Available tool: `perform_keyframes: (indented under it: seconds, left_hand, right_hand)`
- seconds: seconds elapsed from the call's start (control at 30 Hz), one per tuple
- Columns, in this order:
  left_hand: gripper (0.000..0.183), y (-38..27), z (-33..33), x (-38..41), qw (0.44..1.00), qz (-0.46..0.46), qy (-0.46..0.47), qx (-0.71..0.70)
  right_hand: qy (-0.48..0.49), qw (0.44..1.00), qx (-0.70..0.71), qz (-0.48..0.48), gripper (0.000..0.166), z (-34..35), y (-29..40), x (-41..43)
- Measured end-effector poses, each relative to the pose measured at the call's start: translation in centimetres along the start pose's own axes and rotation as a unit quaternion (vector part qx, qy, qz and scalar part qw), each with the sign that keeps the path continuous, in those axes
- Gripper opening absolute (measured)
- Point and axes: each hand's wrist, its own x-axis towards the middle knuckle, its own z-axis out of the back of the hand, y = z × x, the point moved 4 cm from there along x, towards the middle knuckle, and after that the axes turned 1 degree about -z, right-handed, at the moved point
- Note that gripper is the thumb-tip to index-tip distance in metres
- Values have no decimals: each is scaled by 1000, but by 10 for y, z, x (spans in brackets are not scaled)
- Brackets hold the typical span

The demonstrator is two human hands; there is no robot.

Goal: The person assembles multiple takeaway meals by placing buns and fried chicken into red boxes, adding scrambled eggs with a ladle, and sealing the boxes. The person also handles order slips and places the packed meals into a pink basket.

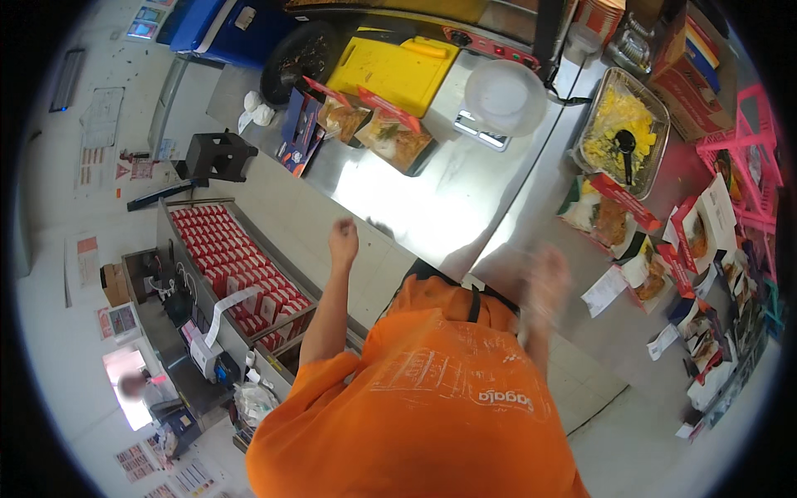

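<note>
My left hand is over the near edge of the steel table, fingers curled; whether it holds anything is too small to tell. My right hand is blurred, low at the table's near right, and looks covered by a clear plastic glove. Ahead of me, a digital scale stands under a translucent round container. Left of it are food boxes with rice and fried food, beside a yellow cutting board. On the right, a foil tray holds yellow food and a black spoon.
More filled food boxes with paper slips line the right side, near a pink plastic basket. A blue cooler and a black round pan stand at the upper left. Red and white folded boxes fill a cabinet at left.
</note>
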Motion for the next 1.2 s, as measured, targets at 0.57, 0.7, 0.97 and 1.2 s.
perform_keyframes:
  seconds: [0.57,0.7,0.97,1.2]
  left_hand:
    - [52,-109,-111,-1,880,-256,400,-21]
    - [47,-194,-157,-97,790,-301,534,28]
    - [60,-220,-173,-60,872,-372,313,-58]
    - [48,-121,-18,176,907,-371,-70,184]
  right_hand:
    - [-97,993,-70,-11,31,-118,-36,-34]
    - [-193,963,-182,-54,29,-5,-91,-28]
    - [-272,960,13,-57,41,38,-164,-28]
    - [84,992,-88,18,32,-176,-7,-50]
